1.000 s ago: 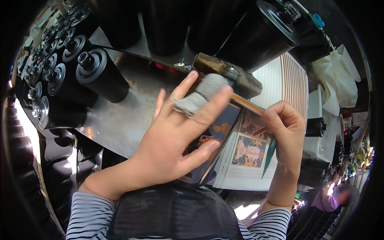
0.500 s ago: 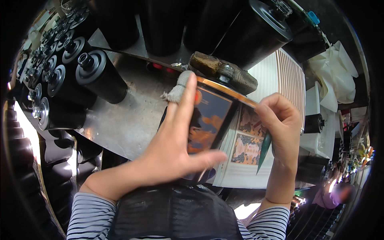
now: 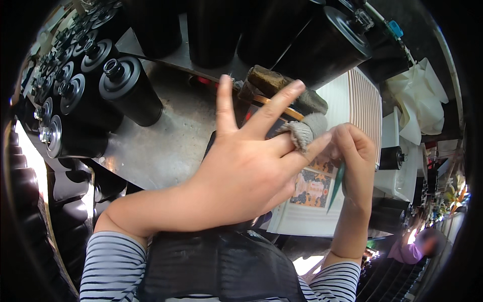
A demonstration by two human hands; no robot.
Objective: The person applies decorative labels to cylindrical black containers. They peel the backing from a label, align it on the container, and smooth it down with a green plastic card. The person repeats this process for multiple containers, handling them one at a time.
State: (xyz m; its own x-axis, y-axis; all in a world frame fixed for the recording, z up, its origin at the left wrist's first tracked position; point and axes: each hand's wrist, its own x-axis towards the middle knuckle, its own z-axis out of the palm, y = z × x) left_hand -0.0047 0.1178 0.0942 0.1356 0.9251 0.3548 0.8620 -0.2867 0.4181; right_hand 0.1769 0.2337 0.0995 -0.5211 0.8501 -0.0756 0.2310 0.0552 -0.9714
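Note:
My left hand (image 3: 246,166) is spread over a black bottle with an orange-gold band (image 3: 294,114), and covers most of it. A piece of grey knitted cloth (image 3: 308,131) is wrapped round one of its fingers, near the band's right end. My right hand (image 3: 354,151) is closed at the bottle's right side, thumb and forefinger pinched together. From its curled fingers a green pointed tool (image 3: 335,189) hangs tip down. Whether the pinch also holds something small is hidden. The bottle's far end rests by a brown padded block (image 3: 274,83).
Beneath my hands lie printed sheets (image 3: 309,189) on a metal table (image 3: 176,136). Black bottles (image 3: 131,90) crowd the left, and larger black cylinders (image 3: 322,45) line the back. White crumpled sheeting (image 3: 420,95) hangs at right, near a white tray (image 3: 397,176). A person (image 3: 410,249) is at lower right.
My left hand has swung rightward across the bottle and spread its fingers, bringing the cloth-wrapped finger from the bottle's left side toward my right hand. My right hand stays almost in place.

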